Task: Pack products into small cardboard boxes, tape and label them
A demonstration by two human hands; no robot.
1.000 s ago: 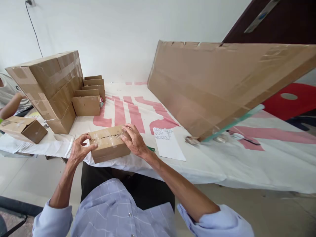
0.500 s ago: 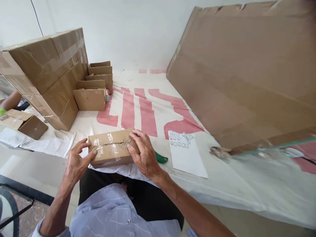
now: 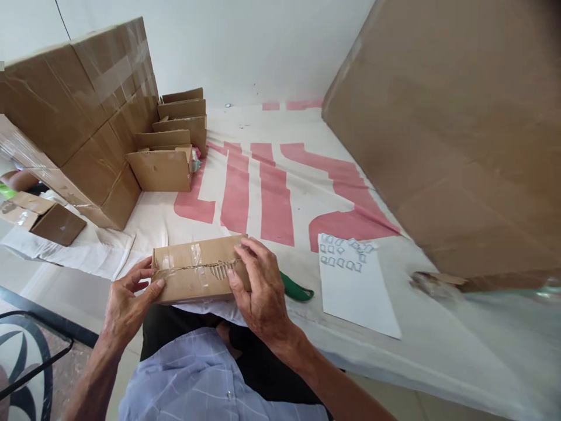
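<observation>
A closed brown cardboard box (image 3: 188, 278) lies at the table's front edge, its top seam torn and ragged, with strips of clear tape across it. My left hand (image 3: 129, 298) grips its left end, thumb on top and fingers at the far side. Over the right end, my right hand (image 3: 260, 286) clasps the box, thumb on the top near the torn patch. Just right of that hand lies a green curved object (image 3: 298, 289), partly hidden behind it. A white sheet (image 3: 357, 298) with several small drawn marks rests farther right.
Stacked taped cartons (image 3: 94, 128) stand at the left, beside a row of upright open boxes (image 3: 162, 169). Another small box (image 3: 56, 222) sits at far left, near another person's arm (image 3: 20, 180). A large cardboard panel (image 3: 460, 146) leans over the right side of the cloth-covered table (image 3: 307, 327).
The view has shifted slightly, so the sheet and panel appear farther right. Both hands stay on the box, which lies at nearly the same spot.
</observation>
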